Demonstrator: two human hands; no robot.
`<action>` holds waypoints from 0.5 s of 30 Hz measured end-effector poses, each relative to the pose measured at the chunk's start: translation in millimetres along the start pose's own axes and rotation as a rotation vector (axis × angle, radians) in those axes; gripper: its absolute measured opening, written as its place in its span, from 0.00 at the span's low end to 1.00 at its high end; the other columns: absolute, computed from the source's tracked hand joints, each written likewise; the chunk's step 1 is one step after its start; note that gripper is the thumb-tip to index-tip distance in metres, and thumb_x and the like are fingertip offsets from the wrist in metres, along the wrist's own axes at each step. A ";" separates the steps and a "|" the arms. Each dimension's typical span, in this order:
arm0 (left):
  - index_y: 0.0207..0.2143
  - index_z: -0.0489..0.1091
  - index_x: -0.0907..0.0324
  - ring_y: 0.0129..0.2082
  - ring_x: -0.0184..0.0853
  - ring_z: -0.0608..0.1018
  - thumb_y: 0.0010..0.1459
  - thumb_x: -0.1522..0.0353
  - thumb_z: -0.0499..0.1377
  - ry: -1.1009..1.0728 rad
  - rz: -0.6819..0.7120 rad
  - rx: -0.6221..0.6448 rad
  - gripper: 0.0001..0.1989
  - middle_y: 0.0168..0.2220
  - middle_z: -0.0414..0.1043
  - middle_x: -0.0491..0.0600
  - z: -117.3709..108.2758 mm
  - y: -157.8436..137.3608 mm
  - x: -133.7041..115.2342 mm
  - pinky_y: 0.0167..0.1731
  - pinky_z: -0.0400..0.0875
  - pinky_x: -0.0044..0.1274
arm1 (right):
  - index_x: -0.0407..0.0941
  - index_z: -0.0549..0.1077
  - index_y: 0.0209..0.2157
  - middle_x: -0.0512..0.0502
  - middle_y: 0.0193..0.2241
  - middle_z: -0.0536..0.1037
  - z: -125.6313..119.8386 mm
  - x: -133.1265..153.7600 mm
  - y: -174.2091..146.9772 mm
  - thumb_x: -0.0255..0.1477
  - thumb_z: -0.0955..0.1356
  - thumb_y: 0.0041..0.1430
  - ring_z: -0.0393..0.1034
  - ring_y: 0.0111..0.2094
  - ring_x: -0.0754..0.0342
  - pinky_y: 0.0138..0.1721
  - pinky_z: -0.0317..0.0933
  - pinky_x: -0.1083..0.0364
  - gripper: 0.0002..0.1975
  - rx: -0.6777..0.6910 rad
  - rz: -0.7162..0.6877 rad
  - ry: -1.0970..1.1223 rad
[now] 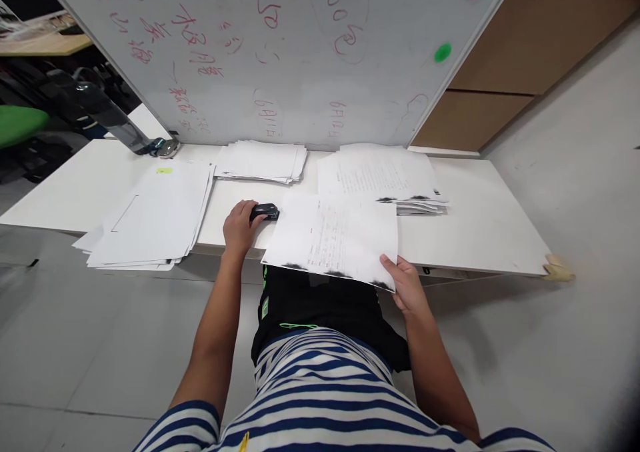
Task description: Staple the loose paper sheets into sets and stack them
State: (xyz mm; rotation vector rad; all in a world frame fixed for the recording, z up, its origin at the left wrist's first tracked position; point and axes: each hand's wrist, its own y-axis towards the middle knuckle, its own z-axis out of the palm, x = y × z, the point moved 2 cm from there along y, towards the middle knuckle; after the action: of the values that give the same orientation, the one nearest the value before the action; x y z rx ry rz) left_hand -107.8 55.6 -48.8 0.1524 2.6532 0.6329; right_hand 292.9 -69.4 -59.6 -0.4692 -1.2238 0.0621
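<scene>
My left hand is closed around the rear of a black stapler on the white table. The stapler's front points right and lies close to the left edge of a printed sheet of paper. That paper overhangs the table's front edge, and I cannot tell whether it is one sheet or several. At its lower right corner my right hand pinches it, thumb on top and fingers underneath. Behind it lies a stack of printed papers, partly covered by the held paper.
A large pile of papers overhangs the table's front edge at left. Another paper stack lies at the back, below a whiteboard with red writing. A dark transparent bottle leans at the back left. Cardboard boxes stand behind, at right.
</scene>
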 end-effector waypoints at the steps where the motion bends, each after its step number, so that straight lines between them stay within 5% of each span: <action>1: 0.56 0.69 0.53 0.60 0.47 0.71 0.66 0.55 0.54 0.004 0.000 0.002 0.21 0.56 0.73 0.55 0.0 -0.1 -0.5 0.57 0.67 0.36 | 0.45 0.80 0.41 0.45 0.40 0.84 1.7 -0.7 0.9 0.41 0.78 0.48 0.80 0.44 0.44 0.48 0.73 0.48 0.21 0.004 0.001 -0.003; 9: 0.56 0.70 0.55 0.58 0.47 0.71 0.64 0.53 0.56 0.065 0.008 0.063 0.24 0.55 0.73 0.55 -4.2 2.5 -2.5 0.56 0.66 0.35 | 0.44 0.81 0.42 0.44 0.38 0.85 27.4 -9.5 17.6 0.45 0.78 0.46 0.79 0.43 0.44 0.53 0.69 0.46 0.25 0.185 0.043 -0.081; 15: 0.50 0.75 0.54 0.52 0.48 0.75 0.67 0.52 0.48 0.058 -0.014 0.206 0.23 0.50 0.77 0.54 -22.4 26.1 -4.3 0.54 0.65 0.38 | 0.46 0.79 0.47 0.44 0.43 0.83 31.6 12.2 22.6 0.46 0.75 0.51 0.77 0.43 0.46 0.49 0.68 0.49 0.25 0.270 -0.078 -0.251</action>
State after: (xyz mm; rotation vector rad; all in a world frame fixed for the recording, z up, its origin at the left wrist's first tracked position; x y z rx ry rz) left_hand -112.8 68.8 -17.2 0.1755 2.7691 0.3628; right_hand 272.8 -35.5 -49.1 -0.1810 -1.4539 0.2225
